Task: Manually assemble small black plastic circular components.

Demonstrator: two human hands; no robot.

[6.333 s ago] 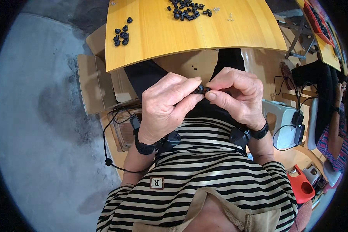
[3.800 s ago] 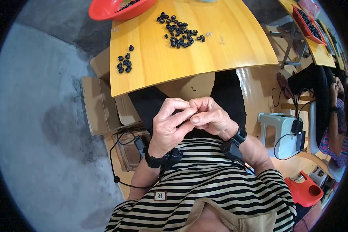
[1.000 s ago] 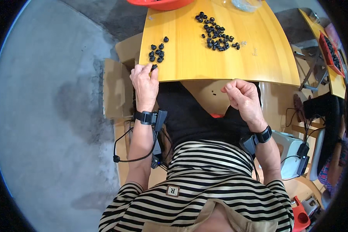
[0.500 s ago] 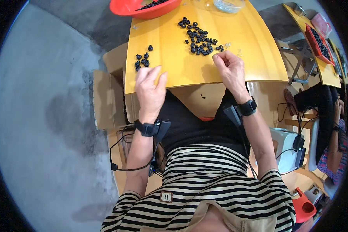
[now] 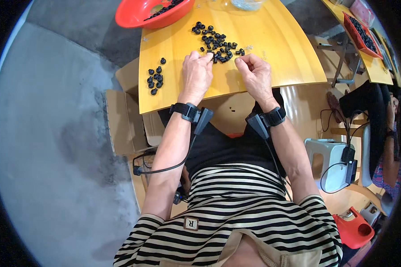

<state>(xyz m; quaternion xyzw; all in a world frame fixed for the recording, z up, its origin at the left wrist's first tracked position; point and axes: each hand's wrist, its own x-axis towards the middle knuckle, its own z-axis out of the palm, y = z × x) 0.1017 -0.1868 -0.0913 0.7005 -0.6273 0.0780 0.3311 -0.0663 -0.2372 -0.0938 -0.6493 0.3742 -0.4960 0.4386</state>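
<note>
Head view: left hand (image 5: pixel 196 73) (earlier aside) reaches black parts (image 5: pixel 216 42).

Left hand (image 5: pixel 196 73) and right hand (image 5: pixel 254 75) reach the black parts (image 5: pixel 216 42) on the wooden table (image 5: pixel 280 53)

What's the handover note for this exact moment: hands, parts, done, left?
Left hand: fingertips at the near edge of the big pile of small black parts, pinching; whether it grips one is unclear.
Right hand: beside the same pile, fingers curled; what it holds is unclear.
Small cluster of black parts sits apart at the left of the yellow table.
Red bowl at the far edge holds more black parts.
Done: apparently the small cluster. Left: the big pile and bowl.
</note>
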